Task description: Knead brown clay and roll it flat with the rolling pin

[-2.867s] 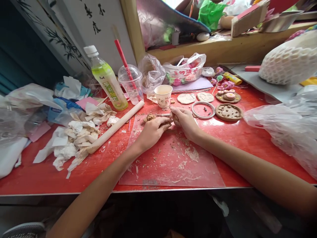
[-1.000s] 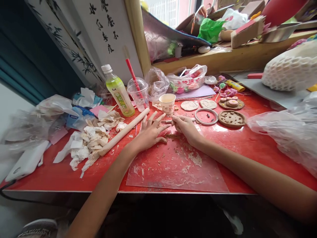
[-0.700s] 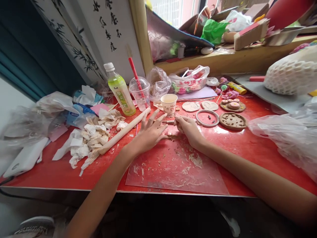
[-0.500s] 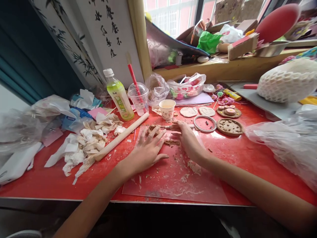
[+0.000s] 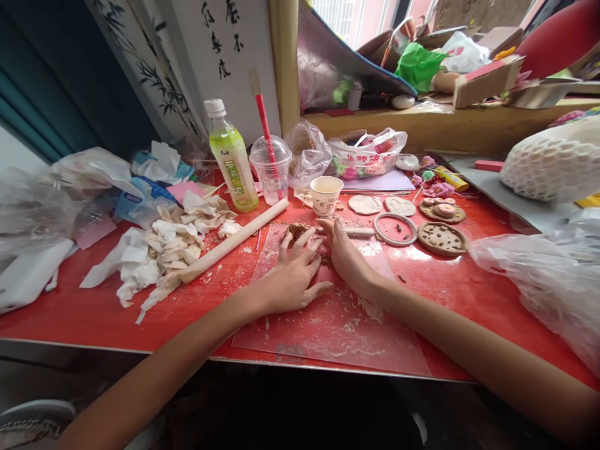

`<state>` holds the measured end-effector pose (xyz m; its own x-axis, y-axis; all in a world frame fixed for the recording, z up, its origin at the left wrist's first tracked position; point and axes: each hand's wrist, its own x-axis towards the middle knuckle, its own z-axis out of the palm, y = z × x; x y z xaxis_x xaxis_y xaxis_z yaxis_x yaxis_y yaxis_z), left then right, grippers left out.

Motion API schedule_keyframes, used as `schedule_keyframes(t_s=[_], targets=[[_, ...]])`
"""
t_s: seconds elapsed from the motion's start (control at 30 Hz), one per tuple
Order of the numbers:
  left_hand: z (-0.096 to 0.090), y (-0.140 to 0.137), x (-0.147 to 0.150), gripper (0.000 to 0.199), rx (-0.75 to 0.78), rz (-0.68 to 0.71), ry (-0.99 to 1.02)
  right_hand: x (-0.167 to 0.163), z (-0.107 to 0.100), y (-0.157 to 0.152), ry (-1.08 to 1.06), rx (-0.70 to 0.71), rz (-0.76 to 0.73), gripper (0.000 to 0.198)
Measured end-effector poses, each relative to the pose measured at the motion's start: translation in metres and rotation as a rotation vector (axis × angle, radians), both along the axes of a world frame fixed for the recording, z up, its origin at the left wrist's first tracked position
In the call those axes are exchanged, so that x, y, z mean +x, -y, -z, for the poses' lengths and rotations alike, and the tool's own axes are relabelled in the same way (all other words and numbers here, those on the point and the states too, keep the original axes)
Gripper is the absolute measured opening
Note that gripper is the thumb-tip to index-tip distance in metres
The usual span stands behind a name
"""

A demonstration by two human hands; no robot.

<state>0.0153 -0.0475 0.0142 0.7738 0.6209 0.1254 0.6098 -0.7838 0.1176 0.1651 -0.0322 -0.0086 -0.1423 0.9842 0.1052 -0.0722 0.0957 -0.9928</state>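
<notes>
My left hand [image 5: 293, 278] lies palm down over the clear mat [image 5: 323, 344], fingers stretched and slightly apart. Just past its fingertips is a crumbly brown clump [image 5: 296, 231]. My right hand [image 5: 349, 253] stands on its edge beside it, palm turned towards the left hand, fingers extended. Brown crumbs lie between the hands, partly covered by them; I see nothing gripped. Behind the right hand lies a thin tool with a pale handle [image 5: 360, 232], its other end hidden. A paper cup [image 5: 326, 199] stands beyond the fingers.
Left of the mat lie a rolling pin [image 5: 239, 240] and crumpled tissues [image 5: 173, 250]. A drink bottle [image 5: 233, 165] and plastic cup [image 5: 272, 175] stand behind. To the right are a ring [image 5: 396, 230], a spotted clay disc [image 5: 442, 239] and plastic bags [image 5: 539, 269].
My hands have drawn closer together, the left sliding right and the right turning more onto its edge. More of the brown clump shows. The camera view has shifted slightly.
</notes>
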Motion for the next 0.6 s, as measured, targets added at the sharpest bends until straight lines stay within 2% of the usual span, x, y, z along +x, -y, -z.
schedule_keyframes(t_s=[0.13,0.3,0.4,0.6], targets=[[-0.001,-0.001,0.001,0.049,-0.009,0.018,0.025,-0.002,-0.007,-0.002,-0.109,-0.04,-0.025,0.06],[-0.009,0.0,-0.002,0.042,0.09,-0.092,0.045,0.012,-0.01,-0.012,-0.195,0.028,-0.029,0.06],[-0.006,-0.002,-0.003,0.045,0.153,-0.108,0.033,0.022,-0.013,-0.011,-0.139,0.075,-0.131,0.061],[0.003,-0.007,-0.001,0.05,0.065,-0.078,-0.015,0.024,-0.012,-0.002,0.075,0.096,-0.283,0.065]])
